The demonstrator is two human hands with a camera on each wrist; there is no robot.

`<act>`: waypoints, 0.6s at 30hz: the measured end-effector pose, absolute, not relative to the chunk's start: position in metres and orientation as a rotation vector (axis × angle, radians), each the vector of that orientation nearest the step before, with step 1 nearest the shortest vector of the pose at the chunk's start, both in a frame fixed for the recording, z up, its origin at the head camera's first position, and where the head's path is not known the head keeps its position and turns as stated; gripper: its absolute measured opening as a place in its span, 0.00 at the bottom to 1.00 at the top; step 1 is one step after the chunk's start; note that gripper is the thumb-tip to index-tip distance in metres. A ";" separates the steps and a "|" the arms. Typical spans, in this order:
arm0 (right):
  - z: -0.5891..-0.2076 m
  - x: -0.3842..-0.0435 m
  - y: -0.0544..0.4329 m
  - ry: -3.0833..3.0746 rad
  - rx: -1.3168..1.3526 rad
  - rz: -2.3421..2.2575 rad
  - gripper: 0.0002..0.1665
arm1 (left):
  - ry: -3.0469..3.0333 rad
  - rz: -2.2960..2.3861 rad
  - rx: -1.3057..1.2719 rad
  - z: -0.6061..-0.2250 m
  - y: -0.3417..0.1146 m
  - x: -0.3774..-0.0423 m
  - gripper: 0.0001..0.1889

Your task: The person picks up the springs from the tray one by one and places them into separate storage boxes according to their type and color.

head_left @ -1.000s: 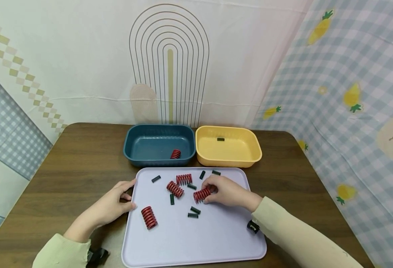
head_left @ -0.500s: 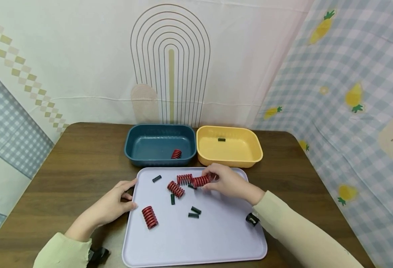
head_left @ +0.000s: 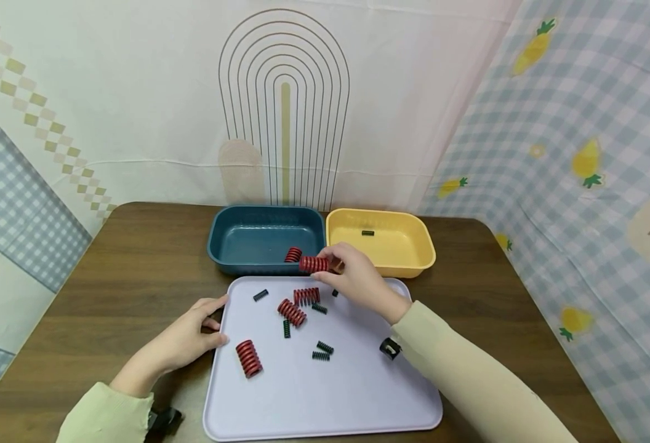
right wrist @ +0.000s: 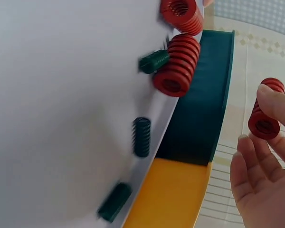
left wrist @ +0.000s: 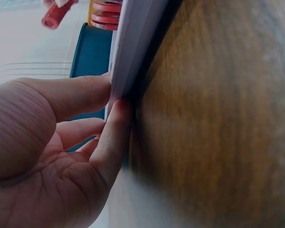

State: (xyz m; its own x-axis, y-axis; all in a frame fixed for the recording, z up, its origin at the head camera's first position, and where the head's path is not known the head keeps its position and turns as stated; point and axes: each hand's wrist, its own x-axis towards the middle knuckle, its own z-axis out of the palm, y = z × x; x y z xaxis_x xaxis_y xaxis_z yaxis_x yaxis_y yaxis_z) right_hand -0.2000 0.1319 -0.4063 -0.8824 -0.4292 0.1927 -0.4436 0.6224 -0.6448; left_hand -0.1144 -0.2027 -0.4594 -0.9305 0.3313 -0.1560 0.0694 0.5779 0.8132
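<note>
My right hand (head_left: pixel 357 278) pinches a large red spring (head_left: pixel 313 264) between thumb and fingers. In the head view it is above the gap between the purple tray (head_left: pixel 369 394) and the blue bin (head_left: pixel 236 269), at the bin's front right rim. My left hand (head_left: pixel 183 338) grips the tray's left edge, its fingertips on the rim in the left wrist view. Other red springs (head_left: pixel 248 359) lie on the tray, as do several small dark green springs (head_left: pixel 320 355). One red spring (head_left: pixel 293 254) is inside the blue bin.
A yellow bin (head_left: pixel 408 268) stands right of the blue one, with a small green spring (head_left: pixel 367 233) in it. Both bins sit behind the tray on a brown wooden table (head_left: pixel 485 295). Printed cloth (head_left: pixel 164 111) hangs behind the table.
My right hand has lifted the red spring off the tray and carried it back and left to the blue bin's front edge. The left hand stays at the tray's edge.
</note>
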 end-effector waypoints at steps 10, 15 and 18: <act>-0.407 -0.231 0.090 -2.867 0.615 1.024 0.20 | 2.524 1.284 0.312 -0.459 -0.203 -0.113 0.39; -0.410 -0.245 0.073 -2.940 0.566 0.966 0.20 | 2.532 1.280 0.325 -0.458 -0.203 -0.114 0.39; -0.413 -0.251 0.066 -2.983 0.530 0.974 0.19 | 2.538 1.277 0.324 -0.458 -0.202 -0.114 0.39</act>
